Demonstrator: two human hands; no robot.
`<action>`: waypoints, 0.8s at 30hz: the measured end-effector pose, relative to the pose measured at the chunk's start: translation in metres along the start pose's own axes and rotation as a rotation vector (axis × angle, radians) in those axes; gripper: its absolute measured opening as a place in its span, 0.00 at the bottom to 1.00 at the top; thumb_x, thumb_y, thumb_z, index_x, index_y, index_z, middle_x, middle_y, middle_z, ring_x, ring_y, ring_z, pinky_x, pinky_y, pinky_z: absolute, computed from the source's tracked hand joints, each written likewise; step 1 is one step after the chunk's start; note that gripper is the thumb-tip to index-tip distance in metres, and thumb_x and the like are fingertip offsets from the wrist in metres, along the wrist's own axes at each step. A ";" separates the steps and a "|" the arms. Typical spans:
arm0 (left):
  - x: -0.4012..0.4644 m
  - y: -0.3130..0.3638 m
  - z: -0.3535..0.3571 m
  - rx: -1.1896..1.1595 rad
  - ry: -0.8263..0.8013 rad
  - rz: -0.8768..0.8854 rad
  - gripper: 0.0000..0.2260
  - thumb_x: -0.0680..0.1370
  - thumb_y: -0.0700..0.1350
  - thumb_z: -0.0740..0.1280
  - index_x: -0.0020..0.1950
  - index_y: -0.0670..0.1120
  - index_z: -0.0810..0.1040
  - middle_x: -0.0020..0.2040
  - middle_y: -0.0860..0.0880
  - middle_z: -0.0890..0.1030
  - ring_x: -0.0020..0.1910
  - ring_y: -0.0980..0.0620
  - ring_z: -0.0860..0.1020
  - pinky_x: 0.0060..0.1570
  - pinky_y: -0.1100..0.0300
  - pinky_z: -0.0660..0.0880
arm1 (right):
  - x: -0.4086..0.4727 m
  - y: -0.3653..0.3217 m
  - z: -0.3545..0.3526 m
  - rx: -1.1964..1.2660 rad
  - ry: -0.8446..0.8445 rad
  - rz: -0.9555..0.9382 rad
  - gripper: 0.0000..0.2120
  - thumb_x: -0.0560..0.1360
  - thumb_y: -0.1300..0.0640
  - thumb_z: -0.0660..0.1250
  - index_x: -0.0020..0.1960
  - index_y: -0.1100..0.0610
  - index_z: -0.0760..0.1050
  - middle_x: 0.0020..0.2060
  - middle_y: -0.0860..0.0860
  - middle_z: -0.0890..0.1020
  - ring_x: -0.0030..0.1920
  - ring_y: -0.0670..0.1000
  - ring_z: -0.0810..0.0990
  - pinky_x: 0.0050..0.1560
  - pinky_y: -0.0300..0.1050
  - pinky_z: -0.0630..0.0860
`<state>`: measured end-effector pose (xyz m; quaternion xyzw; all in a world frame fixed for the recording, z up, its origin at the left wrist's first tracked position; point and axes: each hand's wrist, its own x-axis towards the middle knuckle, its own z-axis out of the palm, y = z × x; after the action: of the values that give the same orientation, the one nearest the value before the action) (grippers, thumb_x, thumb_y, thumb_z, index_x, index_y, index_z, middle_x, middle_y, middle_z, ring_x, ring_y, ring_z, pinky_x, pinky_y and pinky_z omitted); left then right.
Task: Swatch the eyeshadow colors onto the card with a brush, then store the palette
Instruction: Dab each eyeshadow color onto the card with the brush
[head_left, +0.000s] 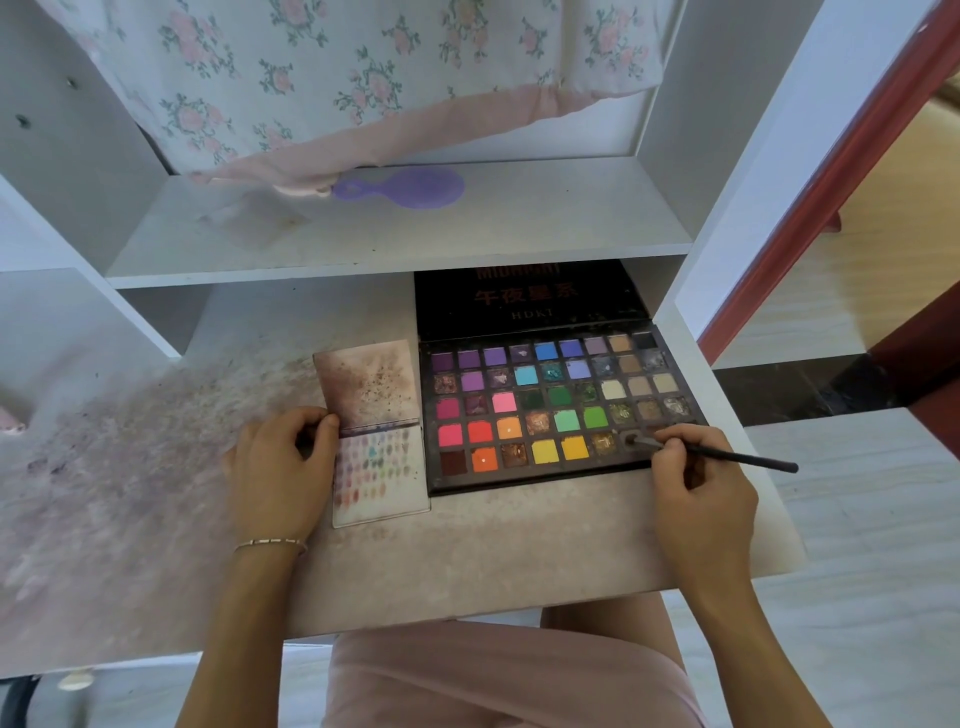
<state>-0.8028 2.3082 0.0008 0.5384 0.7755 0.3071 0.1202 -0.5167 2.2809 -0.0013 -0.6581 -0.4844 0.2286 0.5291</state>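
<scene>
Two hands are busy on the counter (519, 561). Right hand (698, 499) pinches a thin black brush (727, 456), its tip in a dark pan of the open eyeshadow palette (558, 410). Left hand (280, 467) curls its fingers against the swatch card (376, 441), which lies between both hands, touching the palette.

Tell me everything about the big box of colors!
The eyeshadow palette is a flat black case lying open on the desk, its dark lid with reddish lettering laid back under the shelf. Rows of small square pans hold purples, blues, greens, pinks, reds, oranges, yellows, browns and glittery shades; some look worn. The brush in the right hand dips into a pan near its bottom right corner. The swatch card lies along its left side.
</scene>
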 end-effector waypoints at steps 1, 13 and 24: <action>0.000 0.000 0.000 0.000 -0.002 0.000 0.08 0.77 0.44 0.64 0.48 0.44 0.81 0.46 0.44 0.82 0.49 0.40 0.76 0.54 0.41 0.71 | 0.000 0.000 0.000 -0.001 -0.004 0.004 0.15 0.75 0.66 0.60 0.40 0.46 0.70 0.36 0.41 0.76 0.40 0.30 0.75 0.36 0.20 0.68; 0.000 0.002 -0.002 -0.002 -0.027 -0.011 0.08 0.77 0.44 0.63 0.49 0.44 0.81 0.46 0.45 0.82 0.51 0.40 0.76 0.55 0.41 0.70 | -0.009 -0.013 0.008 0.134 -0.066 -0.043 0.07 0.71 0.58 0.58 0.40 0.47 0.71 0.34 0.42 0.78 0.38 0.36 0.78 0.36 0.24 0.71; 0.000 0.000 -0.002 0.001 -0.023 -0.017 0.08 0.77 0.45 0.63 0.48 0.45 0.81 0.47 0.47 0.82 0.50 0.44 0.76 0.55 0.43 0.71 | -0.047 -0.041 0.068 0.212 -0.509 -0.022 0.12 0.72 0.65 0.66 0.40 0.47 0.74 0.33 0.49 0.80 0.36 0.46 0.79 0.38 0.40 0.77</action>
<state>-0.8036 2.3074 0.0026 0.5353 0.7787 0.2996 0.1315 -0.6084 2.2709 0.0041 -0.5151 -0.5823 0.4304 0.4587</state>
